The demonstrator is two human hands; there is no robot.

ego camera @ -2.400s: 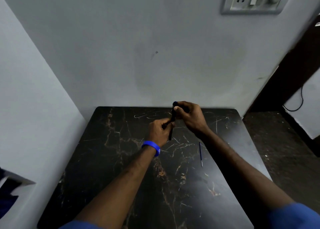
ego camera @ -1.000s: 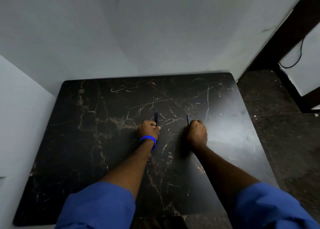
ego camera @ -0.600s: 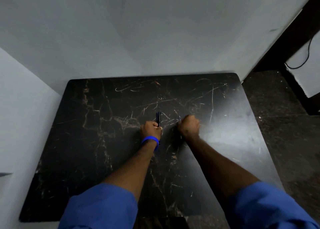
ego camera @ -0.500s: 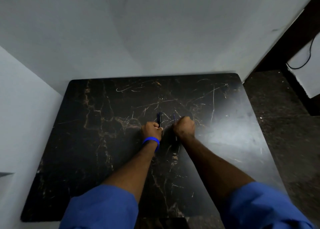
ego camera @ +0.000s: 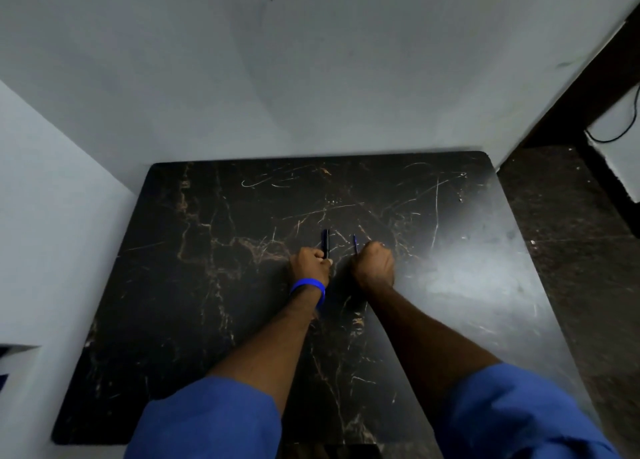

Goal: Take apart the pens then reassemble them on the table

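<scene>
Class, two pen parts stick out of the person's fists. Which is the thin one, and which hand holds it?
The thin blue refill, held in the right hand. The pen barrel in the left hand is thicker and black.

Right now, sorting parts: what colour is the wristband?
Blue, on the left wrist: wristband, head view.

Over a scratched black marble-patterned table (ego camera: 207, 285), the left hand (ego camera: 310, 266), blue band at its wrist, grips a dark pen barrel (ego camera: 326, 242) beside the right hand (ego camera: 374, 266) fisted around a thin blue refill (ego camera: 355, 243).
</scene>
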